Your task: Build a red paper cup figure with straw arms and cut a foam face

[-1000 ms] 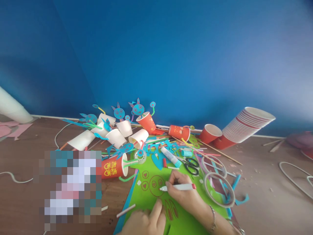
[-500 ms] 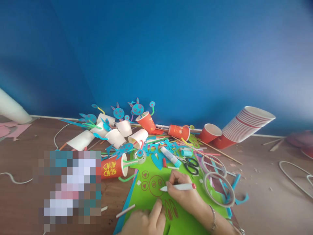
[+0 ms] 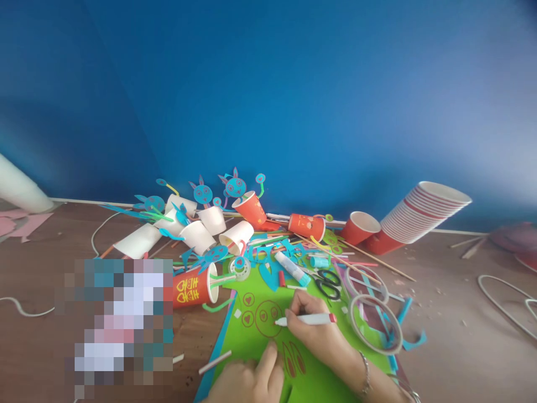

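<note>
My right hand (image 3: 309,320) grips a white marker (image 3: 312,319) with a red end. Its red tip touches the right lower part of a round face drawn in red on the green paper (image 3: 235,358). Two small circles with hearts are drawn left of the face, and two long ear shapes below it. My left hand (image 3: 250,376) rests on the lower part of the paper with its index finger stretched out, holding nothing. A red marker cap (image 3: 282,278) lies beyond the face, near a glue stick (image 3: 292,268) and black-handled scissors (image 3: 328,284).
Rolls of tape (image 3: 376,324) lie right of the paper. Behind are a stack of paper cups (image 3: 423,212), a red cup (image 3: 361,228), and several cups with blue paper animal heads (image 3: 203,193). A decorated red cup (image 3: 195,286) lies at the left. A blue wall (image 3: 268,101) stands behind.
</note>
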### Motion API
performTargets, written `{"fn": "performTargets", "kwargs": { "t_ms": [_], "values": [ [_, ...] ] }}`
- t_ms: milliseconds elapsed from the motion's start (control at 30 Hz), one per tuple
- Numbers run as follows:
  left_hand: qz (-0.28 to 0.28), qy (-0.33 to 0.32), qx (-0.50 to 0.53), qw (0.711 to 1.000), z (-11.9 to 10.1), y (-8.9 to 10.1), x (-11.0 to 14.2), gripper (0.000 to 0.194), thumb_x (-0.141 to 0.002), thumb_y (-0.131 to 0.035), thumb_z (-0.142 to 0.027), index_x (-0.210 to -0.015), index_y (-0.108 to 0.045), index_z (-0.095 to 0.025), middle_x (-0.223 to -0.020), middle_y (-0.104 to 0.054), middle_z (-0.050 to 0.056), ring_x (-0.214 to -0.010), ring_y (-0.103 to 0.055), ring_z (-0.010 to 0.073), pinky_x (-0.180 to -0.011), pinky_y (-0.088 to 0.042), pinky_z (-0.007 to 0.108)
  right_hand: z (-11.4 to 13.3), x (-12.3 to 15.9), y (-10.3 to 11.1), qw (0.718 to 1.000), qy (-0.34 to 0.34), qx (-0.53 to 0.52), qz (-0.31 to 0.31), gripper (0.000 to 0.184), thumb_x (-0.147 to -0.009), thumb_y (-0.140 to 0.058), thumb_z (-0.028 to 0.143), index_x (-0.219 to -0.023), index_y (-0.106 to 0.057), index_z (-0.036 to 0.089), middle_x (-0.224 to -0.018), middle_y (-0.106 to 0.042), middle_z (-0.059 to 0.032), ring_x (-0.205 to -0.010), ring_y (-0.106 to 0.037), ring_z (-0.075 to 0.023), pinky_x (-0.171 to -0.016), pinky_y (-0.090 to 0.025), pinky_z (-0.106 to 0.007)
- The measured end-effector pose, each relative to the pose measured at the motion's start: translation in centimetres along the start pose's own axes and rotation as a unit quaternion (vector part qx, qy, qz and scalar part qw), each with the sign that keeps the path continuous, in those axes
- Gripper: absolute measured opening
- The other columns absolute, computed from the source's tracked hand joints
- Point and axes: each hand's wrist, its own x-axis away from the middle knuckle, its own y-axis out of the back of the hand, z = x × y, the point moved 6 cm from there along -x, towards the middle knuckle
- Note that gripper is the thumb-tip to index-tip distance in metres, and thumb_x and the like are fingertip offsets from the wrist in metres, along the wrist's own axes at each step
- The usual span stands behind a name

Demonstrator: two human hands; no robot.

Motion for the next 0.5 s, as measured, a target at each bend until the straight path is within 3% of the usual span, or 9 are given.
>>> {"fn": "performTargets", "kwargs": {
  "t_ms": [500],
  "values": [
    [0.009, 0.004, -0.006, 1.0, -0.14, -0.51, 0.17, 0.024, -0.084, -0.041, -0.007, -0.095, -0.062, -0.013, -0.097, -0.072, 0.01, -0.037, -0.057, 0.011, -0.029, -0.044, 0.022, 0.21, 0.05, -0.15, 0.999, 0.017, -0.043, 0.017, 0.021, -0.072, -0.054, 0.024, -0.057, -0.04, 0.024, -0.051, -0.044, 0.0037, -0.047, -0.04, -0.0119, -0.044, -0.031, -0.024]
  ]
}}
